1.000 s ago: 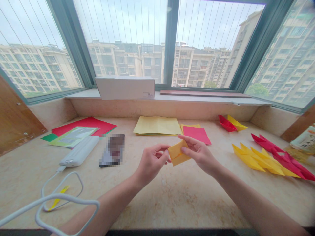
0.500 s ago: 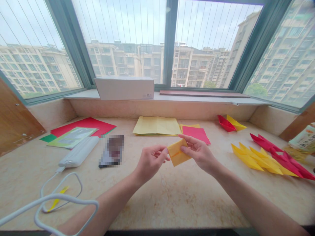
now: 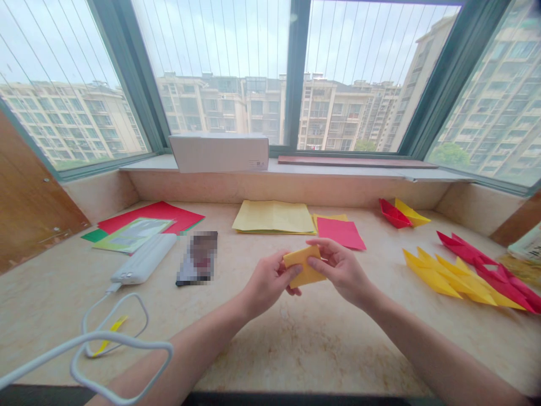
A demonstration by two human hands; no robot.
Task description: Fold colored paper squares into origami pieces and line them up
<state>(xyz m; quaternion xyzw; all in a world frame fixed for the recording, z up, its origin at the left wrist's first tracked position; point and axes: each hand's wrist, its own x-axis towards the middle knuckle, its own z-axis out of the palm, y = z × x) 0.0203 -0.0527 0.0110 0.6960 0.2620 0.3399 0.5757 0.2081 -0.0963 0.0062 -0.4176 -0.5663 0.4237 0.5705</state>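
A small folded yellow paper [image 3: 307,270] is held up over the counter between both hands. My left hand [image 3: 273,279] grips its left side, the thumb lying across the front and the fingers behind. On the other side my right hand [image 3: 340,268] pinches the paper near its upper right, with the thumb in front. Just beyond the hands lie a pink paper square [image 3: 341,233] and a stack of pale yellow sheets [image 3: 274,217].
Several folded yellow paper boats [image 3: 456,279] and pink-red ones [image 3: 486,262] stand at the right. A red and yellow pair [image 3: 395,213] sits farther back. On the left are red sheets [image 3: 177,214], a white power bank [image 3: 146,260] with its cable [image 3: 122,337], and a pixelated item [image 3: 198,258].
My left hand has moved onto the yellow paper, its thumb now pressed across the front instead of at the edge. The whole view has shifted slightly.
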